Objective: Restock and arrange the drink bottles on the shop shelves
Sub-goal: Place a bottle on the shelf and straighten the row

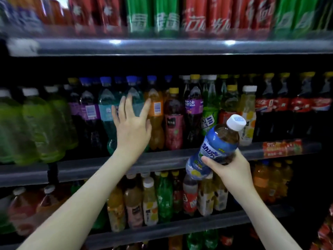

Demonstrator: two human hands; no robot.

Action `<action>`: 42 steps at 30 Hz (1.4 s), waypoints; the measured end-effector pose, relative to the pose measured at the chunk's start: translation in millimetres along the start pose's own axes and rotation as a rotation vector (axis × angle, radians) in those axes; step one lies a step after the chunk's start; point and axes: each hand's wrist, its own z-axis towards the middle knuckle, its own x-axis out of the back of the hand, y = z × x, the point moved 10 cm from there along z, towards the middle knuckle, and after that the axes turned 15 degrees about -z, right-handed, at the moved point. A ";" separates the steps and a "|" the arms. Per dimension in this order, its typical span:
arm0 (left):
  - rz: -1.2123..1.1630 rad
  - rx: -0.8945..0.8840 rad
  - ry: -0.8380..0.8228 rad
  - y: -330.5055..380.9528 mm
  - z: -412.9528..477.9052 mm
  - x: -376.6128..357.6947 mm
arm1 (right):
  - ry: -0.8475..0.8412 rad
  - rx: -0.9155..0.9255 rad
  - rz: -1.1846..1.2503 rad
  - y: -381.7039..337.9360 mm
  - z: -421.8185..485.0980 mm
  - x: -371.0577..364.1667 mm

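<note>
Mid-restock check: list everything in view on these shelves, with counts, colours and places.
blue-label bottle: one, blue with white cap, tilted, in front of the middle shelf
top shelf drinks: several, red and green, blurred
middle shelf bottles: many, green, purple, teal, orange, pink, dark cola at right
lower shelf bottles: many, orange, yellow, green, red
left hand: one, fingers spread, reaching at the middle shelf bottles
right hand: one, gripping the blue-label bottle

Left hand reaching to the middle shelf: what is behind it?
Behind the left hand stands a teal plastic bottle with a blue cap; an orange drink bottle stands beside it. The hand hides most of the teal bottle's label and lower body.
</note>
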 end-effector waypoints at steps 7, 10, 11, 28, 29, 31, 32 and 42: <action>0.058 0.042 -0.064 -10.1 26.9 -15.8 | 0.052 0.017 0.023 -18.5 18.3 -14.2; 0.069 0.066 -0.058 -22.8 32.4 -17.9 | 0.065 0.028 0.024 -24.7 22.5 -17.0; 0.068 0.051 -0.049 -22.8 33.1 -16.9 | 0.071 0.032 0.023 -27.0 23.4 -17.7; -0.130 -0.071 -0.242 49.0 46.7 -85.5 | 0.154 0.001 -0.035 -32.6 18.7 0.2; -0.199 -0.091 -0.227 52.5 43.3 -81.1 | 0.157 -0.007 -0.031 -31.3 17.4 3.6; -0.349 -0.168 -0.198 64.3 32.7 -68.2 | 0.168 -0.017 -0.031 -28.1 14.6 10.0; -0.403 -0.199 -0.182 68.9 26.9 -61.4 | 0.175 -0.020 -0.034 -26.5 13.1 13.0; -0.705 0.100 -0.255 45.7 17.7 -40.0 | 0.141 -0.031 -0.103 -25.8 -9.1 19.1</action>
